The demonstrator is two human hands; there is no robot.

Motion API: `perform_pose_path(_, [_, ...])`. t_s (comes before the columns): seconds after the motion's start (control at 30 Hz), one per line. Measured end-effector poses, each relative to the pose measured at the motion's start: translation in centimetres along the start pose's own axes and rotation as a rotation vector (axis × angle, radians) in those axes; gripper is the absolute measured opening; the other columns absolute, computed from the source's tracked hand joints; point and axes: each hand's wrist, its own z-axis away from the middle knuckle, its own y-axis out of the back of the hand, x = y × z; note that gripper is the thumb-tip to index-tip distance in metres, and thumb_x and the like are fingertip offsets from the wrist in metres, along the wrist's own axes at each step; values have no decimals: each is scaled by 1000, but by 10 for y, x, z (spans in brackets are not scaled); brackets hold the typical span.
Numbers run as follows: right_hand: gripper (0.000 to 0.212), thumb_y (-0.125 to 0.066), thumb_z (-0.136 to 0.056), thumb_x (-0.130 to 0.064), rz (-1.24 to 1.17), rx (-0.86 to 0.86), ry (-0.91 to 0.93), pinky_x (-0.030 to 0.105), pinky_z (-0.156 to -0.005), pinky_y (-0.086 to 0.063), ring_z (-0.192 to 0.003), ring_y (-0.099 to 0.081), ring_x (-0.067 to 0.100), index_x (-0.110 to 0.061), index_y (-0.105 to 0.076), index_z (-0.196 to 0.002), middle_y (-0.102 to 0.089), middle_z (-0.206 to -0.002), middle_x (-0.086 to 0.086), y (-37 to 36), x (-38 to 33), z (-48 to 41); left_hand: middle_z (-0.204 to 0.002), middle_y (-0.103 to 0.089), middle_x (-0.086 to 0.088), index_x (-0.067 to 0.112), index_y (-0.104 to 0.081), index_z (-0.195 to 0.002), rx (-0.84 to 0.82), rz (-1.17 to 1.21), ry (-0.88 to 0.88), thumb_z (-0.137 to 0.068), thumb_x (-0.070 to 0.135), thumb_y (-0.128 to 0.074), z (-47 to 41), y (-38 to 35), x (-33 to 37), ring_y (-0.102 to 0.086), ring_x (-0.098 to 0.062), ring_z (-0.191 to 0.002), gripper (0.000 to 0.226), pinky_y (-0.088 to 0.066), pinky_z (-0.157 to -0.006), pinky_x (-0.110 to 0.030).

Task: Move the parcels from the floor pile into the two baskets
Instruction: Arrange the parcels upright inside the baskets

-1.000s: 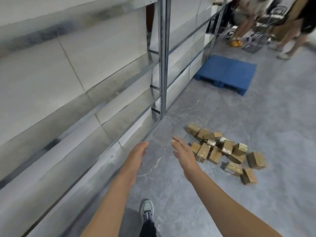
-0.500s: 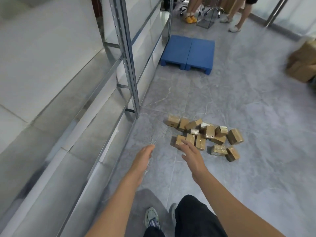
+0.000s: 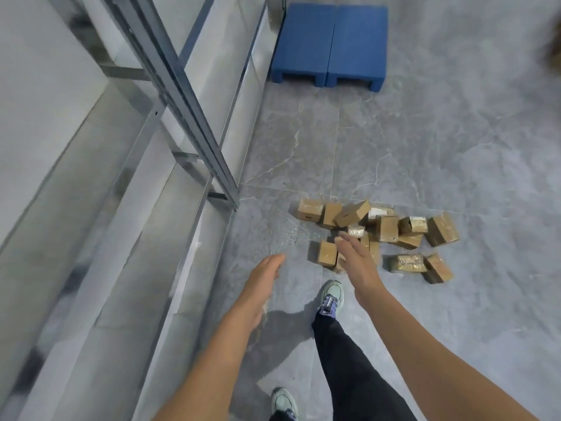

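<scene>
I have only one camera, worn on my head. It looks forward and steeply down at the grey floor (image 3: pixel 455 132). My left hand (image 3: pixel 262 276) and right hand (image 3: pixel 359 262) come in from the bottom edge. The pile of parcels (image 3: pixel 387 229) is near the middle, the blue pallet (image 3: pixel 331 41) at the top, and the metal shelf (image 3: pixel 162 71) along the left.

A blue plastic pallet (image 3: pixel 331 41) of two joined halves lies flat on the grey marble-veined tile floor (image 3: pixel 455 147) at 12 o'clock. A grey metal shelving rack (image 3: pixel 182 95) with pale shelf boards (image 3: pixel 45 117) runs along the 9 o'clock side, its upright post footed on the floor. A blurred brown shape (image 3: pixel 555 56) shows at 2 o'clock.
</scene>
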Motion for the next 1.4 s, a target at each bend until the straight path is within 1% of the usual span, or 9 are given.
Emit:
perform_pose_path(0.2, [45,-57,-105,-39,1,-8,-105,49,-122,-35,-141,-46,21,-27,-53,-148,-51,-151,-2,13,-20,-129,-148,-53,6,23,-51,-148,-1,-34,96,-104,51,-46,-122,-29,64,-50,-12,-135,52,-35,-118,-48])
perform_pose_path(0.4, [43,-57,-104,-40,-18,38,-238,49,-123,-34,-141,-46,21,-31,-53,-146,-52,-149,-4,14,-19,-239,-145,-53,6,22,-53,-146,-36,-97,171,-104,50,-47,-239,-46,101,-50,-14,-135,50,-37,-113,-46])
perform_pose_path(0.53, [45,-58,-102,-45,-23,61,-300,49,-123,-34,-139,-46,20,-33,-54,-146,-51,-148,-6,0,-2,-319,-103,-65,12,33,-62,-101,-63,-130,208,-106,42,-48,-332,-54,104,-61,-2,-96,17,-44,-78,-27])
perform_pose_path(0.63, [48,-59,-100,-46,-31,82,-336,48,-120,-37,-139,-49,23,-31,-54,-145,-53,-149,0,-17,31,-392,-97,-62,15,34,-59,-98,-105,-184,242,-106,41,-48,-415,-59,95,-55,8,-82,15,-40,-69,-23])
perform_pose_path(0.73, [42,-57,-103,-43,-48,108,-383,42,-118,-39,-137,-49,20,-30,-54,-143,-55,-144,-2,-39,67,-466,-127,-61,6,30,-59,-121,-122,-225,257,-104,48,-49,-508,-62,70,-57,-3,-105,27,-41,-85,-32])
perform_pose_path(0.83, [44,-53,-106,-39,-57,118,-435,46,-121,-35,-138,-47,21,-23,-51,-147,-54,-140,-2,-58,108,-533,-133,-54,5,25,-54,-135,-140,-251,288,-104,48,-47,-587,-68,45,-50,-13,-121,39,-38,-95,-38])
perform_pose_path(1.03, [53,-48,-105,-46,-41,142,-514,49,-120,-34,-141,-44,22,-20,-47,-151,-49,-150,3,-75,178,-629,-132,-50,1,21,-52,-142,-177,-272,336,-103,49,-47,-707,-90,-3,-48,-20,-123,49,-38,-93,-41])
perform_pose_path(1.2, [66,-55,-82,-63,-86,152,-555,51,-112,-46,-123,-60,22,-25,-61,-136,-64,-134,-1,-77,221,-675,-158,-36,-1,23,-36,-157,-166,-199,380,-98,53,-51,-755,-108,-30,-41,-21,-129,68,-39,-81,-34])
perform_pose_path(1.4, [54,-48,-95,-57,-39,146,-575,52,-113,-44,-122,-58,28,-22,-59,-134,-59,-118,-3,-85,237,-697,-173,-12,2,27,-11,-167,-165,-122,426,-102,48,-49,-778,-115,-48,-21,-23,-155,79,-27,-98,-39])
